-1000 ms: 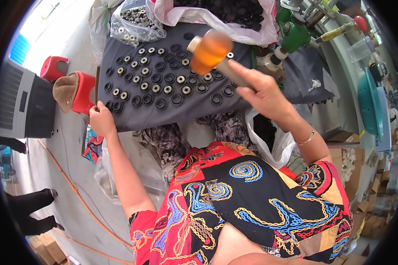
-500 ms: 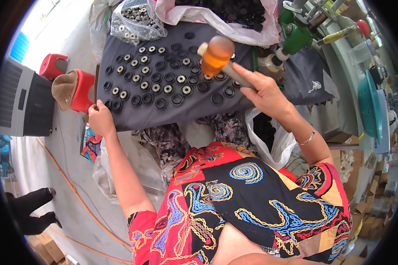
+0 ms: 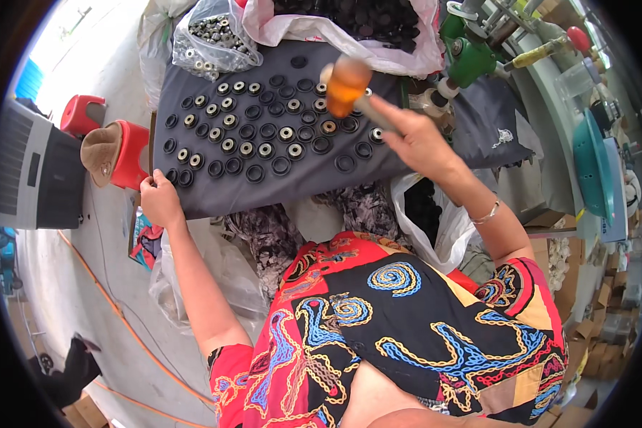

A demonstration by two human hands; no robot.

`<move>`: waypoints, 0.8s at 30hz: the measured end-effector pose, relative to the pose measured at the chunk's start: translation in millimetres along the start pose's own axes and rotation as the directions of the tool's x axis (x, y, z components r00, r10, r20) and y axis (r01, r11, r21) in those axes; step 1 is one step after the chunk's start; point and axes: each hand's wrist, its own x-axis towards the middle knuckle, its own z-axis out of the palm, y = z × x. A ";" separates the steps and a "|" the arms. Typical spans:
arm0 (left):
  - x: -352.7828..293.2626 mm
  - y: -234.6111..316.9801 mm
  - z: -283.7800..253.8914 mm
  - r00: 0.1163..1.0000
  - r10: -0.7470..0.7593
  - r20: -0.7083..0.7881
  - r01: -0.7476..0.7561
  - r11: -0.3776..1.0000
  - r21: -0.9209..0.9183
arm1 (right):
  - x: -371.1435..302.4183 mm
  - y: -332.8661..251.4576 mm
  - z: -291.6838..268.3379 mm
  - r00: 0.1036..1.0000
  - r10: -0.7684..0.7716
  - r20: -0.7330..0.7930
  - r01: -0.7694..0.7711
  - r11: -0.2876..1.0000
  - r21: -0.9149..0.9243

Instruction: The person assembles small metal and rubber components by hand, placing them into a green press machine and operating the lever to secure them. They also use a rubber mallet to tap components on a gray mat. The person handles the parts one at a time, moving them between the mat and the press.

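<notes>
My right hand (image 3: pixel 419 143) grips the handle of a mallet (image 3: pixel 346 89), index finger stretched along it. The orange, see-through mallet head is blurred and appears above the far right part of the grey cloth-covered table (image 3: pixel 225 198). At the near left corner my left hand (image 3: pixel 161 200) is closed on the table's edge, close to a pair of black rings (image 3: pixel 185 177). Many black rings lie spread in loose rows on the cloth. Several have a silver bearing (image 3: pixel 265 150) seated in the middle; others, like a plain ring (image 3: pixel 255 173), show only black.
A clear bag of metal bearings (image 3: pixel 225 32) and a white sack (image 3: pixel 299 32) of black parts stand at the back. The green metal machine (image 3: pixel 471 60) is at the right. Red stools (image 3: pixel 130 153), one with a brown hat (image 3: pixel 101 153), stand left. A white bag (image 3: pixel 446 239) hangs below.
The mallet and my right hand have shifted slightly left within the picture, along with the whole table. My left hand keeps its place at the corner. A dark-clothed leg at lower left has moved.
</notes>
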 end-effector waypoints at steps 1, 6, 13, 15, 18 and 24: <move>-0.6 -0.7 -0.1 1.000 -0.005 0.005 0.005 1.000 0.003 | -1.6 2.0 6.5 0.995 0.071 0.063 -0.070 0.997 -0.018; 1.3 -3.4 1.9 1.000 0.003 -0.010 -0.003 1.000 0.009 | 6.6 2.5 -1.2 0.997 -0.025 -0.079 0.037 0.987 0.156; -0.4 0.7 0.1 1.000 -0.008 0.012 0.008 1.000 0.016 | 27.6 -9.5 10.8 0.999 -0.030 0.041 0.031 0.999 -0.024; 0.5 4.8 -0.6 1.000 -0.010 0.015 0.010 1.000 0.009 | 25.9 -6.3 15.0 0.997 0.055 0.058 -0.054 0.998 -0.012; 2.6 8.9 0.6 1.000 -0.013 0.009 0.013 1.000 0.003 | 30.5 5.6 12.7 0.998 -0.026 -0.054 0.032 0.994 0.107; -12.2 -10.4 -6.3 0.996 0.085 -0.038 -0.086 0.996 -0.015 | 55.7 -5.9 7.1 0.990 -0.086 -0.109 0.086 0.996 -0.008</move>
